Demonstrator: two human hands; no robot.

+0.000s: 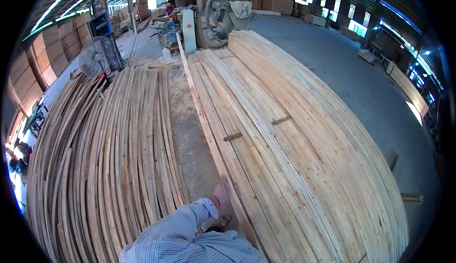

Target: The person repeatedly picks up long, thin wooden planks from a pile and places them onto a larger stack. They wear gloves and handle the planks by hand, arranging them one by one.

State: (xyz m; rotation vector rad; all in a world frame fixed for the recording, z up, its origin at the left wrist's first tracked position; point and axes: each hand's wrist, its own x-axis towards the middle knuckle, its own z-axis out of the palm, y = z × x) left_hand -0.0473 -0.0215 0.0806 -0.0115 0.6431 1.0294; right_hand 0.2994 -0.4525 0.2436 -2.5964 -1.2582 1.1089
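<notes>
My left hand (220,192), in a pale pinkish glove, is closed on a long wooden board (205,128) at its near part. The board runs away from me along the left side of a wide timber stack, and its far end reaches a machine (188,29) with a pale upright cabinet. A blue-and-white striped sleeve covers my left arm. Some of the fingers are hidden behind the board. My right hand does not show. Right beside the board lies the stack of pale planks (294,144).
To the left is a pile of long, rough strips (114,149). A dusty floor strip (187,120) separates the two piles. Short sticks (232,136) lie across the planks. A large fan (97,56) stands at the far left; dust-extraction equipment (221,20) stands behind the stack.
</notes>
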